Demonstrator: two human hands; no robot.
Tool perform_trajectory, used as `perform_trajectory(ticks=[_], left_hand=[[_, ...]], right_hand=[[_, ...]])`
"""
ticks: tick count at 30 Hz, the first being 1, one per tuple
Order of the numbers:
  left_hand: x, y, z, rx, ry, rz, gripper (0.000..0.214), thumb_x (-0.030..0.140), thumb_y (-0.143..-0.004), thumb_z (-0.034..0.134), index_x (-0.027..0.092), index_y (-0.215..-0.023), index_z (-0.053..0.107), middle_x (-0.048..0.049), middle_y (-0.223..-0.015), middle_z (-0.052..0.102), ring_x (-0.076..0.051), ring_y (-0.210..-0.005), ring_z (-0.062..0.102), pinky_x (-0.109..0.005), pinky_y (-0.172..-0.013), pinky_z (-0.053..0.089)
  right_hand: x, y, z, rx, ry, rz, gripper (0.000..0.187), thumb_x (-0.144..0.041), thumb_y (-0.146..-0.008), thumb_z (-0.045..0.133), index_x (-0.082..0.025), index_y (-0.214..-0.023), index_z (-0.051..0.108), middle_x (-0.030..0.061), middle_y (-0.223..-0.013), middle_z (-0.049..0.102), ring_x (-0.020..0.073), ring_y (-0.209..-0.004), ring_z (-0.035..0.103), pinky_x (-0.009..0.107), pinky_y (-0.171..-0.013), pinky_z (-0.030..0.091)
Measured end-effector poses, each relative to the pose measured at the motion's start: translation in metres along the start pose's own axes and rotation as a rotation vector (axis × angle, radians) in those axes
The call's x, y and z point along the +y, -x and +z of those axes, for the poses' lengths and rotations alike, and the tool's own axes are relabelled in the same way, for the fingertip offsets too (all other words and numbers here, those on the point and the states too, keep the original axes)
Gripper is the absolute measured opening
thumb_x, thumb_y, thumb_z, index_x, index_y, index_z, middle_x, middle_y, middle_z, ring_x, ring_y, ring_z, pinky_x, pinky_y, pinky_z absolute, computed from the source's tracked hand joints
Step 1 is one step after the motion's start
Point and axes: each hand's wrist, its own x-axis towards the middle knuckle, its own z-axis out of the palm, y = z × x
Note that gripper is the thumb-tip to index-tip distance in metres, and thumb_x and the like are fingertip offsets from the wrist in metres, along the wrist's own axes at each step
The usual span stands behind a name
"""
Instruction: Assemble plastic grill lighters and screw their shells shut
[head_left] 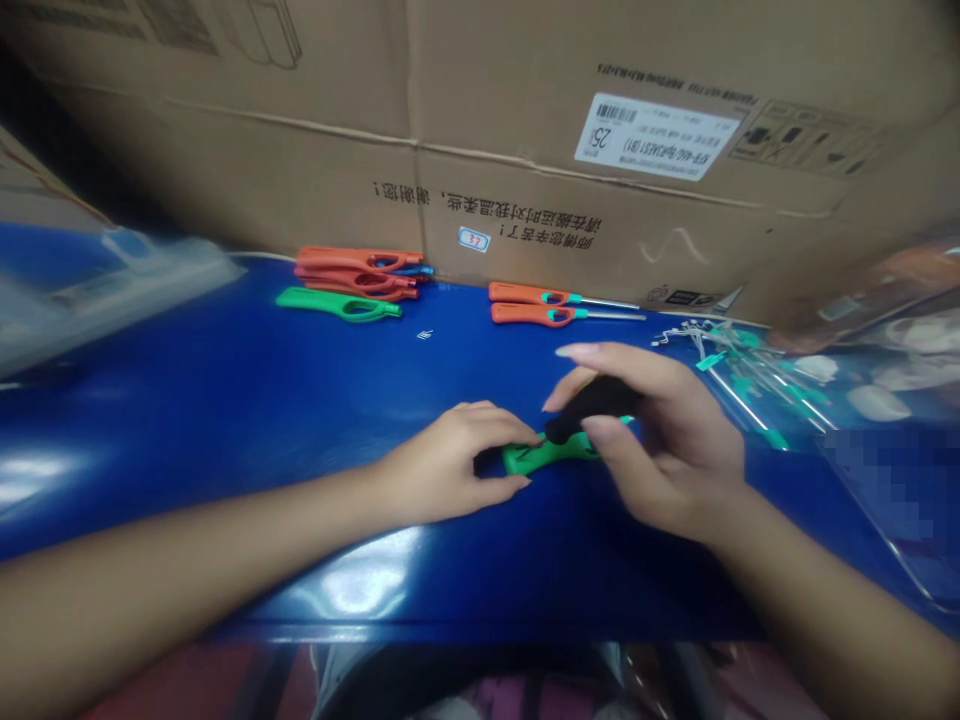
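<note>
A green lighter handle (536,456) lies on the blue table in front of me. My left hand (457,460) grips its left end between thumb and fingers. In my right hand (667,430) is a tool with a thick black handle, which looks like a screwdriver (592,402). The tool slants down over the green handle, its tip near my left fingertips; whether it touches a screw cannot be made out. My right hand covers the far end of the green handle.
Behind stands a large cardboard box (300,180). Before it lie orange handles (352,262), another green handle (330,303) and two orange lighters with metal tubes (525,313). Several loose tubes with teal parts (750,380) are at right, beside plastic bags (885,300). A blurred clear container (135,300) is at left.
</note>
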Motion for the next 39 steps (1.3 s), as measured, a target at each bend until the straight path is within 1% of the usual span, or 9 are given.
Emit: perform_trajectory(ticks=[3,8,14,19,25,31,35,37,39], left_hand=[[0.001,0.0,0.0,-0.011,0.006,0.006,0.025,0.02,-0.086,0.073,0.02,-0.111,0.07,-0.0051,-0.113,0.074,-0.02,-0.104,0.068,-0.037,-0.098,0.049],[0.001,0.0,0.0,-0.015,-0.005,-0.02,0.025,0.022,-0.086,0.073,0.019,-0.111,0.071,-0.0069,-0.114,0.074,-0.023,-0.106,0.068,-0.04,-0.099,0.049],[0.0,0.0,0.0,-0.023,-0.001,0.001,0.02,0.02,-0.086,0.071,0.021,-0.106,0.071,-0.0053,-0.113,0.074,-0.022,-0.105,0.068,-0.039,-0.098,0.05],[0.002,-0.001,-0.002,-0.037,0.005,-0.021,0.026,0.02,-0.086,0.073,0.02,-0.111,0.071,-0.0065,-0.114,0.074,-0.023,-0.106,0.067,-0.04,-0.099,0.049],[0.002,-0.001,-0.001,-0.01,0.001,-0.001,0.024,0.019,-0.085,0.073,0.021,-0.109,0.071,-0.0048,-0.112,0.074,-0.021,-0.104,0.068,-0.037,-0.097,0.05],[0.001,0.0,0.0,-0.004,-0.01,0.0,0.027,0.022,-0.086,0.073,0.02,-0.114,0.07,-0.0058,-0.111,0.075,-0.022,-0.104,0.068,-0.038,-0.095,0.05],[0.0,0.0,0.0,-0.008,-0.006,0.004,0.024,0.021,-0.086,0.073,0.02,-0.11,0.07,-0.0052,-0.112,0.074,-0.021,-0.103,0.068,-0.037,-0.096,0.049],[0.0,0.0,0.0,-0.006,0.001,0.007,0.023,0.02,-0.086,0.073,0.02,-0.109,0.071,-0.0048,-0.112,0.074,-0.021,-0.103,0.068,-0.037,-0.096,0.049],[0.001,-0.001,0.0,-0.009,0.002,-0.002,0.023,0.021,-0.086,0.073,0.02,-0.109,0.07,-0.0049,-0.11,0.075,-0.021,-0.102,0.068,-0.037,-0.095,0.049]], right_hand=[[0.0,0.0,-0.003,0.02,0.202,-0.126,0.052,-0.029,-0.093,0.068,-0.029,-0.142,0.053,0.0036,-0.1,0.076,0.0176,-0.073,0.072,0.029,-0.065,0.059],[-0.001,0.001,0.001,-0.066,-0.057,-0.031,0.054,-0.02,-0.104,0.038,-0.03,-0.156,0.032,0.0092,-0.133,0.067,0.0198,-0.091,0.074,0.034,-0.069,0.062],[-0.003,-0.001,-0.002,0.029,0.182,-0.234,0.054,-0.021,-0.089,0.071,-0.029,-0.139,0.054,0.0044,-0.099,0.076,0.0193,-0.08,0.072,0.031,-0.067,0.06],[-0.004,-0.001,-0.003,-0.026,-0.029,-0.094,0.051,-0.016,-0.099,0.045,-0.029,-0.149,0.046,0.0085,-0.127,0.069,0.0205,-0.093,0.071,0.038,-0.074,0.062],[0.0,-0.004,-0.008,0.039,0.208,-0.236,0.047,-0.021,-0.088,0.072,-0.024,-0.134,0.062,0.0066,-0.096,0.074,0.0207,-0.084,0.069,0.031,-0.07,0.059],[0.003,-0.001,-0.001,-0.031,-0.042,0.051,0.048,-0.022,-0.101,0.05,-0.03,-0.148,0.045,0.0072,-0.12,0.07,0.0178,-0.077,0.07,0.033,-0.063,0.06],[0.003,-0.003,0.0,0.052,0.069,-0.134,0.045,-0.023,-0.088,0.073,-0.026,-0.131,0.061,0.004,-0.095,0.073,0.0177,-0.073,0.067,0.03,-0.06,0.057],[0.002,-0.004,-0.002,0.027,0.129,-0.194,0.044,-0.022,-0.09,0.07,-0.025,-0.133,0.059,0.0052,-0.097,0.073,0.0191,-0.079,0.068,0.031,-0.065,0.058],[0.001,-0.004,-0.002,-0.02,0.061,-0.127,0.044,-0.019,-0.097,0.056,-0.026,-0.14,0.053,0.0083,-0.113,0.072,0.0213,-0.093,0.069,0.036,-0.074,0.06]])
